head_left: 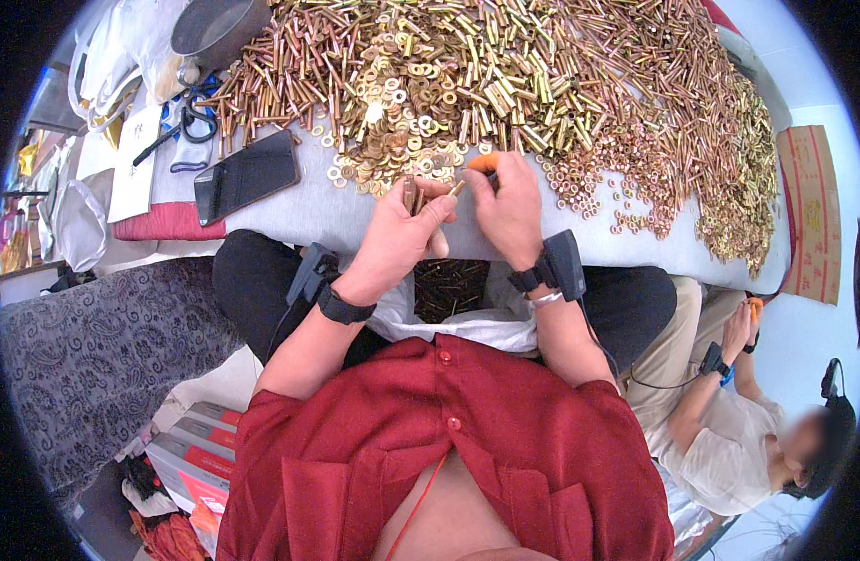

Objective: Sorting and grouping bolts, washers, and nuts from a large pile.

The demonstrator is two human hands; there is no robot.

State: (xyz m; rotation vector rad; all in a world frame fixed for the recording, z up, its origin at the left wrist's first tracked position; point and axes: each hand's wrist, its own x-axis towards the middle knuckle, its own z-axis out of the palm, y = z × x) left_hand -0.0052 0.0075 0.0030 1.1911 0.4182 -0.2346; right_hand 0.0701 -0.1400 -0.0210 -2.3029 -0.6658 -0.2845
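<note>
Between the person's knees stands a container lined with a white bag [505, 335]; dark metal pieces [448, 292] lie inside it. Their exact form and degree of completion cannot be determined.

Above the container, the left hand [402, 229] has its fingers closed around several slim metal sleeves [413, 198]. A short brass-coloured piece [458, 188] projects beyond its thumb toward the right hand [509, 208]. The right fingers are curled, with a narrow gap at the tips, and one wears an orange finger cot [483, 164]. Contact between these tips and the piece cannot be confirmed.

Judged by present quantities, handling is at an intermediate stage: some pieces are in the container, a few are in hand, and most parts remain loose on the table.

The table carries a pale grey cloth [327, 210]. Flat washers [392, 112] lie nearest the left hand, small nuts [579, 182] lie right of the right hand, and a large heap of tubular sleeves [505, 75] extends behind. To the left are a black smartphone [247, 178], scissors [198, 122] and a dark bowl [219, 33].

A patterned upholstered seat [102, 365] adjoins at left. At right, a co-worker [729, 449] sits near a cardboard panel [811, 215].
</note>
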